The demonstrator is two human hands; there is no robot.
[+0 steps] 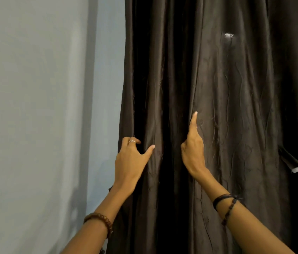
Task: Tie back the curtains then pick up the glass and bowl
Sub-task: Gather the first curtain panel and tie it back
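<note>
Curtains (217, 107) under both hands, fingers reaching.

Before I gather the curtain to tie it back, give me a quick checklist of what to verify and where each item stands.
1. Left hand on the curtain: ok, fingers curl round its left edge, thumb on the front.
2. Right hand on the curtain: ok, straight fingers slipped into a fold.
3. Curtain gathered: not ok, it hangs full and loose.
4. Tie-back within reach: cannot tell; a dark strap with a white tip hangs to the right, purpose unclear.
5. Glass and bowl located: cannot tell, neither is in view.
6. Wall side free of obstacles: ok.
</note>
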